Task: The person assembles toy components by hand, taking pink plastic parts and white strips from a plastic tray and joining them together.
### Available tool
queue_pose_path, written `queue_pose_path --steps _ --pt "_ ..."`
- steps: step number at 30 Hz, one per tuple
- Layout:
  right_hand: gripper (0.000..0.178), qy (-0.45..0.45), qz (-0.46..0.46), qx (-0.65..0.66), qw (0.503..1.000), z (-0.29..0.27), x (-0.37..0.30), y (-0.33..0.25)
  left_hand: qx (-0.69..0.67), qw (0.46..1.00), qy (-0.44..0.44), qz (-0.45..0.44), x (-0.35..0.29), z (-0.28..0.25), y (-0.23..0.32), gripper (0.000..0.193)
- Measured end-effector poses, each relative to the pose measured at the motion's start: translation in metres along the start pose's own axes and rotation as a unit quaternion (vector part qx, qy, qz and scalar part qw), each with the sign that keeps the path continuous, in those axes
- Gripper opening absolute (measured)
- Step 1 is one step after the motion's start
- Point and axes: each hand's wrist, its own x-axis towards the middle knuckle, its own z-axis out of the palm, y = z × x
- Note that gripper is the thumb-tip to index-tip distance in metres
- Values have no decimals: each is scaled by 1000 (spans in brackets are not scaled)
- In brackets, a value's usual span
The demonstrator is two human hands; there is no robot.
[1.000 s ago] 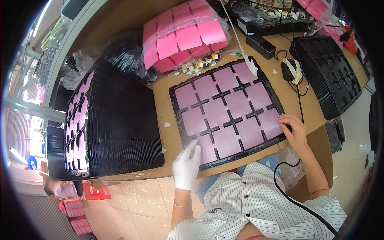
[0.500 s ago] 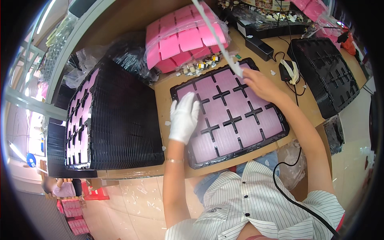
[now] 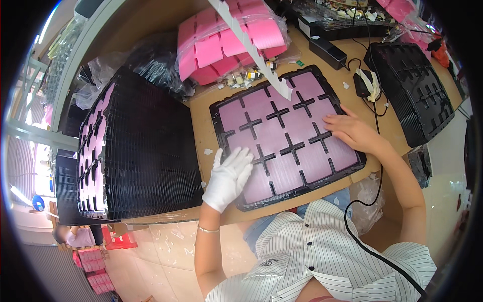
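A black plastic tray (image 3: pixel 338 175) with raised cross-shaped dividers lies on the cardboard-covered table in front of me. Pale pink sheets (image 3: pixel 261 126) fill its compartments. My left hand (image 3: pixel 229 178), in a white glove, rests with fingers stretched over the tray's lower left edge. On the opposite side, my bare right hand (image 3: pixel 352 131) lies flat across the right edge, fingertips on the pink surface. A white strip (image 3: pixel 251 50) hangs down from above, its loose end over the tray's upper part. Neither hand touches that strip.
A tall stack of black trays (image 3: pixel 151 151) stands at the left. Bagged bright pink foam (image 3: pixel 229 43) and small loose parts (image 3: pixel 241 79) lie behind the tray. At the right are a black power adapter (image 3: pixel 327 53), cables and more black trays (image 3: pixel 410 93). A person sits far left.
My right hand has let go of the white strip's end and come down to the tray's right edge. My left hand has slid nearer to me, and the strip has swung left.
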Motion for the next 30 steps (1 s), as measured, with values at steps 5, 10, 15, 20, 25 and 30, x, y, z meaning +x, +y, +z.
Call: queue_pose_path --steps 5,10,15,20,25,30 --pt "34 19 -21 38 999 1 -9 3 -88 987 123 -63 -1 12 12 17" --pt "51 -17 8 52 998 3 -9 11 -127 980 116 -99 -4 28 3 22" --pt "82 -100 -11 16 995 -21 -24 -5 -38 973 76 -215 -25 3 34 104" --pt "90 35 67 -12 997 11 -43 -18 -105 950 108 -273 -50 31 56 92" --pt "88 86 130 -121 980 18 -64 -33 72 917 144 -365 -70 39 96 69" --pt "90 84 132 -77 985 29 -98 -63 -9 817 349 -460 -125 56 147 71"
